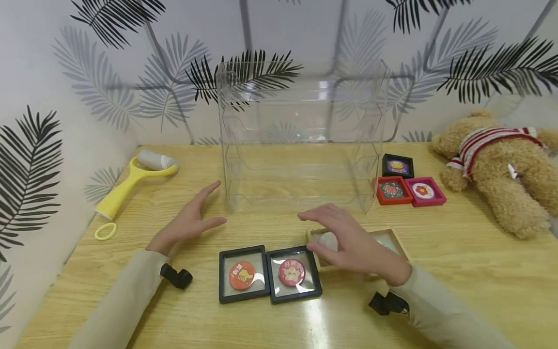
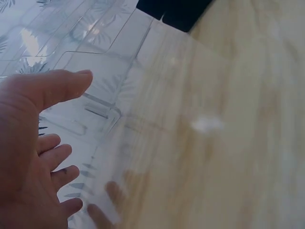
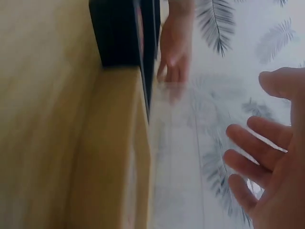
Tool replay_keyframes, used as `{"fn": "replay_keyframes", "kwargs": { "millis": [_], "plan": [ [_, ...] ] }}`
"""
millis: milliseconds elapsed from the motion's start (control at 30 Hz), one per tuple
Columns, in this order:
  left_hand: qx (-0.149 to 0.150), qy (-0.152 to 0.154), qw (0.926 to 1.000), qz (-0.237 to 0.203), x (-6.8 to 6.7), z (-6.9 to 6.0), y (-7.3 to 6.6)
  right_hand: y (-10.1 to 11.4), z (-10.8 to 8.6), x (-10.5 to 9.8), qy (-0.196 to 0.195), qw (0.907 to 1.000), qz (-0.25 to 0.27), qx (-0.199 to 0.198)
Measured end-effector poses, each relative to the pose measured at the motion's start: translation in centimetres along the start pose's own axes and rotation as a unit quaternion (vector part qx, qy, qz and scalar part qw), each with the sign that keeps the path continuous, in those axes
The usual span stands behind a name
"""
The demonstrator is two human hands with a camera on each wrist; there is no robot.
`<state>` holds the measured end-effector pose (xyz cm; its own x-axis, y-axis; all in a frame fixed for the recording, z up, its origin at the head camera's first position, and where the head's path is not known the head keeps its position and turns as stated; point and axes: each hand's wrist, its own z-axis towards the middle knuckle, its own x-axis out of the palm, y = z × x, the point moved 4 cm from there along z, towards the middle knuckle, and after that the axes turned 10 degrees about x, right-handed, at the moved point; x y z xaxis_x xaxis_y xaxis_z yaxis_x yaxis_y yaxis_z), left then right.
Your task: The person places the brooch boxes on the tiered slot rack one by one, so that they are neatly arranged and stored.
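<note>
A clear acrylic display rack (image 1: 301, 189) with stepped shelves stands at the back of the table. My left hand (image 1: 192, 220) is spread beside the rack's front left corner, thumb and fingers apart, holding nothing. My right hand (image 1: 348, 242) hovers over wooden-framed display cases (image 1: 394, 237), partly hiding them; its fingers are loosely bent around nothing. Between the hands lie two black-framed display cases side by side, one with an orange thumbs-up badge (image 1: 241, 275), the other with a red star badge (image 1: 292, 272). In the right wrist view, a wooden frame (image 3: 109, 152) lies near that hand.
Right of the rack sit a black case (image 1: 397, 166), a red case (image 1: 393, 190) and a pink case (image 1: 425, 191). A teddy bear (image 1: 501, 165) lies at the far right. At left are a yellow slingshot-shaped handle (image 1: 124, 186), a grey-white roll (image 1: 155, 159) and a yellow ring (image 1: 105, 231).
</note>
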<state>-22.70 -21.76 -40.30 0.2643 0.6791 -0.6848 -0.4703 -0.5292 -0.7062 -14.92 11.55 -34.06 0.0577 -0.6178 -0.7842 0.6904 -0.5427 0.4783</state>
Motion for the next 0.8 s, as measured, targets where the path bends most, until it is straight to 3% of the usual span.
{"fn": "replay_keyframes", "kwargs": {
  "millis": [200,367,533,800],
  "plan": [
    [-0.009,0.004,0.9993,-0.037,0.7,1.3,0.4,1.4,0.9,3.4,0.079,0.9939,-0.054,0.054],
    [-0.035,0.006,0.9977,-0.058,1.1,2.2,0.4,2.5,1.2,5.9,0.137,0.9879,-0.046,0.056],
    [-0.028,0.0,0.9966,-0.078,1.5,3.0,0.4,3.4,1.2,7.8,0.172,0.9829,-0.036,0.055],
    [-0.01,-0.021,0.99,-0.139,1.9,4.2,1.0,4.1,1.1,9.4,0.212,0.9697,-0.04,0.114]
  ]
}}
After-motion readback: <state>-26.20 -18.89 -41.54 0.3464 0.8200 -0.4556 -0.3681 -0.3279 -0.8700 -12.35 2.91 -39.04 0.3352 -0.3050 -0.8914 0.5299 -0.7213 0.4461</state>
